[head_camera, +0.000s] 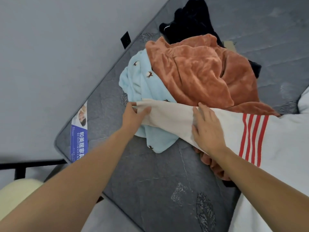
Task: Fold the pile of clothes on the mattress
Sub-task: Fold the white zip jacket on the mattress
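Note:
A pile of clothes lies on the grey mattress [155, 181]. A rust-brown fleece garment [200, 72] sits on top, a light blue fleece with small brown motifs [142, 84] lies under it at the left, and a black garment [189, 22] lies at the far end. A cream and white garment with red stripes [234, 131] stretches across the near side of the pile. My left hand [135, 114] pinches the beige sleeve end [168, 114] of this garment. Over the sleeve's middle, my right hand [207, 129] rests flat with straight fingers.
The mattress has a blue and white label [79, 131] on its left edge. A grey wall [50, 56] with a black socket [125, 39] runs along the left. A black frame bar [30, 164] and a pale yellow cushion [16, 195] sit at lower left.

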### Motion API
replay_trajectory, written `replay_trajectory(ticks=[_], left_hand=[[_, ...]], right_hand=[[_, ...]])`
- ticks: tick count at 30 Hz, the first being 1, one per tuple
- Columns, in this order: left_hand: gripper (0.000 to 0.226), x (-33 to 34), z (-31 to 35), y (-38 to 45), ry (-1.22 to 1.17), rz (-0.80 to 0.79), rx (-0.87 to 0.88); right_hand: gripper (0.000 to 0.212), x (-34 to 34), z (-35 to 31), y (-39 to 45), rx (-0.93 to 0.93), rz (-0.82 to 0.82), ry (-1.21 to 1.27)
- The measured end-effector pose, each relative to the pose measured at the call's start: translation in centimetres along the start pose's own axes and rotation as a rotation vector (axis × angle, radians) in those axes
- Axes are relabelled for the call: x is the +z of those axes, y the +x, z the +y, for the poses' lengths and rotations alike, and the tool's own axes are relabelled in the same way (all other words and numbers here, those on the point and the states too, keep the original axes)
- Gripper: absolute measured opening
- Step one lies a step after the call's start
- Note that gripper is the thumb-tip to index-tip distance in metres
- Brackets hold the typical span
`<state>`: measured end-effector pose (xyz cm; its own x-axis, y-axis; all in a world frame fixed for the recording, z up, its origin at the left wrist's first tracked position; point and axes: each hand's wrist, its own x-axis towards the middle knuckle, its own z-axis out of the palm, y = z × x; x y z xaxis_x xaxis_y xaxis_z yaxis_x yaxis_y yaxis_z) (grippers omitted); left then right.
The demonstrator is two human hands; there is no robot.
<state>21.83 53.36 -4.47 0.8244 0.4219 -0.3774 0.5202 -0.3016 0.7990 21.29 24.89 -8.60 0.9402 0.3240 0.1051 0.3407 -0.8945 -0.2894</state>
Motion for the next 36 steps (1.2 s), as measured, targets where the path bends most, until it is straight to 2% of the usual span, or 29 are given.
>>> replay_trajectory(ticks=[4,7,11,14,15,17,19,20,22,24,27,28,31,33,36], left_hand=[[0.036,-0.9,0.0,0.9,0.076,-0.075,0.137],[0.034,-0.5,0.2,1.2,0.119,-0.078,0.146],[0.039,-0.4,1.0,0.7,0.182,-0.062,0.173],[0.036,0.4,2.6,-1.0,0.145,-0.038,0.227],[0.035,1.0,3.2,-1.6,0.118,-0.038,0.239],[0.033,2.6,4.4,-3.2,0.078,-0.046,0.253],[0.029,4.7,5.2,-4.9,0.038,-0.078,0.269],[0.024,5.8,5.4,-5.8,0.012,-0.119,0.282],[0.012,7.7,5.5,-7.6,-0.062,-0.269,0.299],[0.016,9.0,4.9,-8.5,-0.13,-0.417,0.279],[0.022,9.4,3.8,-8.8,-0.079,-0.436,0.328],[0.026,9.4,3.4,-8.7,-0.012,-0.378,0.376],[0.04,9.1,2.5,-8.1,0.142,-0.197,0.527],[0.055,9.1,2.3,-7.4,0.15,-0.249,0.503],[0.07,10.0,2.3,-6.8,0.173,-0.329,0.35]], right_hand=[[0.052,-0.1,-1.2,0.9,0.038,0.026,-0.126],[0.054,0.8,-1.4,1.2,0.082,-0.03,-0.066],[0.038,0.1,-2.0,1.8,0.254,-0.111,0.236],[0.025,-2.8,-2.3,3.7,0.625,-0.23,0.689],[0.029,-4.2,-2.1,4.6,0.782,-0.317,0.901],[0.057,-6.9,-1.4,6.2,0.98,-0.551,1.277],[0.085,-9.2,-0.8,7.3,0.955,-0.734,1.458],[0.093,-10.0,-0.8,7.4,0.898,-0.797,1.487],[0.09,-10.6,-1.0,7.3,0.774,-0.881,1.46],[0.065,-10.0,-0.9,6.6,0.754,-0.834,1.374],[0.043,-8.2,0.3,5.0,0.84,-0.649,1.23],[0.04,-8.0,0.7,4.5,0.849,-0.607,1.208],[0.054,-7.5,1.2,3.2,0.872,-0.522,1.254],[0.058,-7.5,1.7,2.2,0.858,-0.509,1.288],[0.034,-8.2,3.5,0.3,0.802,-0.477,1.227]])
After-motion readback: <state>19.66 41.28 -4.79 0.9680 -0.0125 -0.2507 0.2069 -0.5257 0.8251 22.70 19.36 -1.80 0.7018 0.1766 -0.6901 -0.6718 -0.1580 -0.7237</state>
